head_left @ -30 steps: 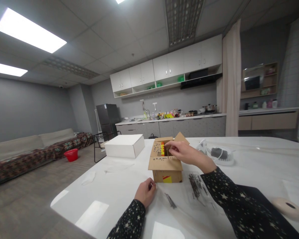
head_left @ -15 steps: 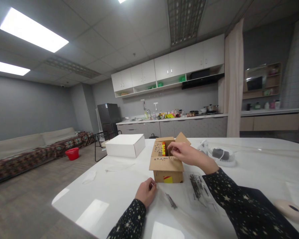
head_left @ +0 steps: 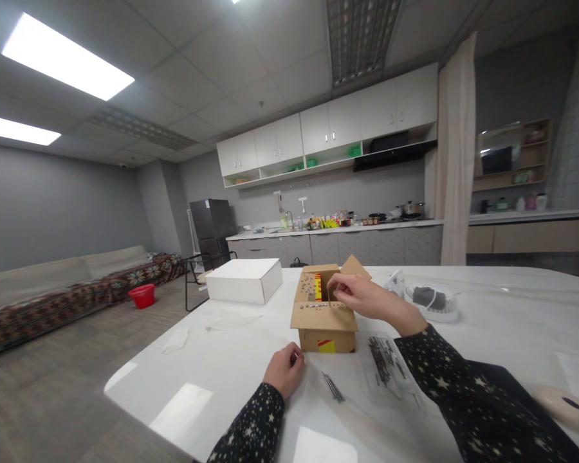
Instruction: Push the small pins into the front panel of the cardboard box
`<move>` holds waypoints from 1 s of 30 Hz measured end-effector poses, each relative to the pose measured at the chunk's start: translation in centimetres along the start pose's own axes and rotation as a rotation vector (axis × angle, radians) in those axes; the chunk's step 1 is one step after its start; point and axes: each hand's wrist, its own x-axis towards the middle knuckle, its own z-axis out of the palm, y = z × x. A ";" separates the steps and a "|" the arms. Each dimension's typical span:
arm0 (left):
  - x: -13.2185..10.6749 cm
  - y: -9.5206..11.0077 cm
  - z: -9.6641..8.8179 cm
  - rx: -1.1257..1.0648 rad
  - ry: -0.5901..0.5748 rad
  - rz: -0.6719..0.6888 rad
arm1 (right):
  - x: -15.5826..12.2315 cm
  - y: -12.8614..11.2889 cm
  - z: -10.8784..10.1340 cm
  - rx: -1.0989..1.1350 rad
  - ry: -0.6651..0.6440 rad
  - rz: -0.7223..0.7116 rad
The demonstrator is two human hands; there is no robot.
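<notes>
An open cardboard box (head_left: pixel 327 342) with a yellow and red label stands on the white table. Small round metal heads dot its left flap (head_left: pixel 307 287) and line its front flap (head_left: pixel 322 318). Over the front flap, my right hand (head_left: pixel 352 290) is closed in a pinch on a thin upright metal rod, like a long nail or screw (head_left: pixel 329 299). My left hand (head_left: pixel 284 371) rests on the table by the box's front left corner, fingers curled, nothing visible in them. Several long thin metal rods (head_left: pixel 332 388) lie to its right. A clear tray (head_left: pixel 386 363) holds more dark ones.
A white box (head_left: pixel 244 281) stands at the back left of the table (head_left: pixel 212 360). Behind my right arm are a white round basket (head_left: pixel 434 311) with a dark item and a cable. A beige oval object (head_left: pixel 562 408) lies at far right, crumpled tissue (head_left: pixel 175 341) at left.
The view has shifted slightly. My right hand stays at the front flap with the thin rod, nearly unmoved. My left hand has stayed in place.
</notes>
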 end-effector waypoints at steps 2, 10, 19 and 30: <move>0.0 -0.1 0.0 -0.003 0.001 0.005 | -0.1 -0.2 -0.1 0.006 -0.010 0.010; 0.1 -0.1 0.1 -0.006 0.003 0.001 | -0.1 -0.1 -0.1 0.008 -0.026 0.009; 0.0 0.0 0.1 -0.010 0.007 -0.002 | -0.2 -0.3 -0.3 0.000 -0.038 0.022; 0.0 -0.1 -0.1 -0.011 0.005 0.000 | -0.3 -0.4 -0.2 -0.040 -0.007 0.002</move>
